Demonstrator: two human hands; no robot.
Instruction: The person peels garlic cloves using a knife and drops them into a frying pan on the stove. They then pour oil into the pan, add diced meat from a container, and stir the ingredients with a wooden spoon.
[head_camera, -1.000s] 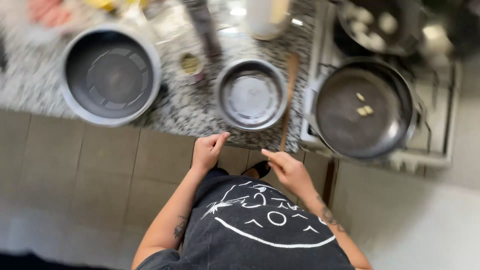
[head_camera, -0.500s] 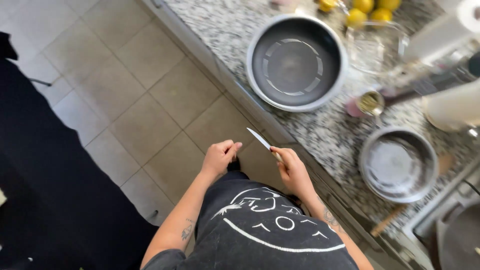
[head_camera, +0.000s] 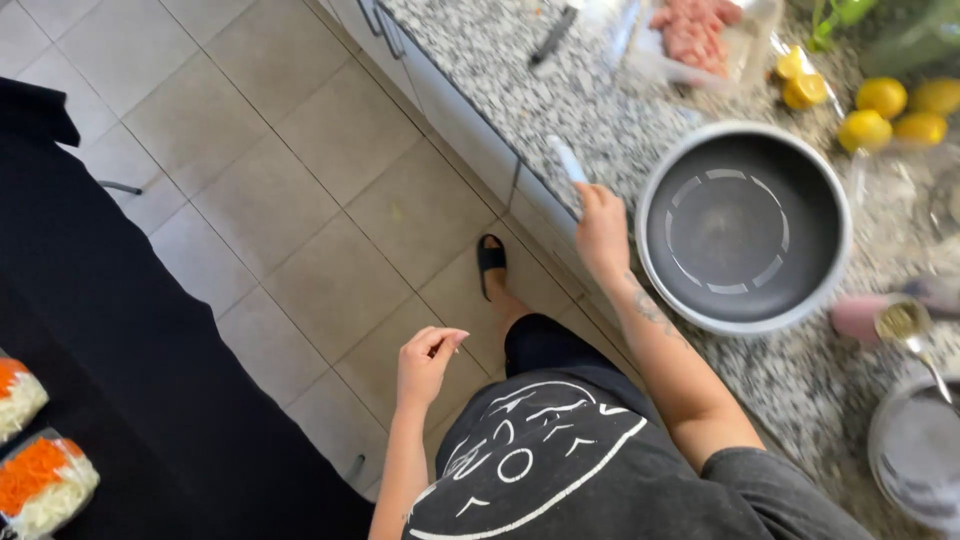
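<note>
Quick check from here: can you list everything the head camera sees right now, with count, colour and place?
Large round pot: one, grey, dark inside, on the counter by the right hand.
Counter: one, speckled grey granite, upper right.
Lemons: about five, yellow, beyond the pot.
Tray of minced meat: one, pink, top centre.
Dark utensil: one, left of the meat tray; blurred.
Small pink cup: one, right of the pot.
Second pot: one, grey, lower right edge.
Vegetable packs: two, orange and white, lower left.
Slipper: one, black, on the tiled floor.
Knife: one, pale blade, held over the counter edge.
Right hand: gripping the knife.
Left hand: empty, fingers curled, above the floor.
</note>
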